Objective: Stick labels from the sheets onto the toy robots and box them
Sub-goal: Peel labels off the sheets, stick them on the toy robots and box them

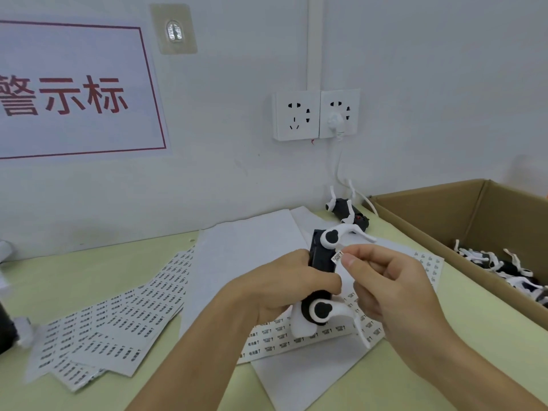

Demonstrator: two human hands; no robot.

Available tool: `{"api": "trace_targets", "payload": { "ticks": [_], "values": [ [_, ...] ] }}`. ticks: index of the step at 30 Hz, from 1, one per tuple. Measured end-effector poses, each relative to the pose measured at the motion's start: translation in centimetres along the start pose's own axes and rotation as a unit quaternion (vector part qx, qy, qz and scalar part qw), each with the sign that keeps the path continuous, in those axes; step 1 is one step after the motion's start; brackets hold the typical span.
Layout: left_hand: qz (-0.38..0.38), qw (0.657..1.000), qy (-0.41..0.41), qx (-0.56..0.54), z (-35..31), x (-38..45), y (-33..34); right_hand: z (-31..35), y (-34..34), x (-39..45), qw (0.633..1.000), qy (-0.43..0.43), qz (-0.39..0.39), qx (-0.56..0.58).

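Observation:
My left hand (278,289) grips a black and white toy robot (321,256) by its black body and holds it above the table, its white legs pointing right. My right hand (385,280) pinches a small white label (337,257) between thumb and forefinger, right beside the robot's body. Under my hands lies a label sheet (284,336) with rows of printed labels. More label sheets (118,315) are fanned out on the left. A second toy robot (345,210) lies on its back near the wall.
An open cardboard box (430,209) stands at the right with several toy robots (504,268) inside. Blank white backing sheets (249,241) cover the middle of the green table. Wall sockets (315,114) with a plugged cable sit above. A dark object (6,327) is at the left edge.

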State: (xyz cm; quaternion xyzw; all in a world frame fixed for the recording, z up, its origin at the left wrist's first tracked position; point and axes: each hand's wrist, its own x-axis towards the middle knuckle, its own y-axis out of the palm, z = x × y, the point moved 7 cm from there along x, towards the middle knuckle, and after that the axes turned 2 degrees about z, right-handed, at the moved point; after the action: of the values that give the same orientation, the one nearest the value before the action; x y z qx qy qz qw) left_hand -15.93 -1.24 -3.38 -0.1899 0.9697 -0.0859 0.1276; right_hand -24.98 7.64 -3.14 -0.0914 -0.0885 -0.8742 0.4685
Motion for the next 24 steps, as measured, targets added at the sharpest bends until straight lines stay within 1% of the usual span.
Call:
{"api": "trace_targets", "payload": {
  "ticks": [3,10,14,18,24],
  "values": [
    [0.032,0.999,-0.009,-0.012,0.3,0.1,0.4,0.0,-0.3,0.1,1.0,0.003,-0.005,-0.011],
    [0.041,0.998,0.013,-0.042,0.1,0.3,0.5,-0.2,-1.1,0.6,0.999,0.052,-0.013,-0.001],
    [0.028,0.998,0.017,-0.059,0.3,0.3,0.2,-0.7,-0.9,0.5,0.995,0.101,0.009,0.019],
    [0.027,0.998,0.033,-0.048,0.1,0.3,0.2,-1.0,-0.6,0.3,0.987,0.146,0.031,0.061],
    [0.022,0.998,0.036,-0.038,0.0,0.4,0.3,-0.9,-0.6,0.1,0.982,0.166,0.04,0.075]
  ]
}}
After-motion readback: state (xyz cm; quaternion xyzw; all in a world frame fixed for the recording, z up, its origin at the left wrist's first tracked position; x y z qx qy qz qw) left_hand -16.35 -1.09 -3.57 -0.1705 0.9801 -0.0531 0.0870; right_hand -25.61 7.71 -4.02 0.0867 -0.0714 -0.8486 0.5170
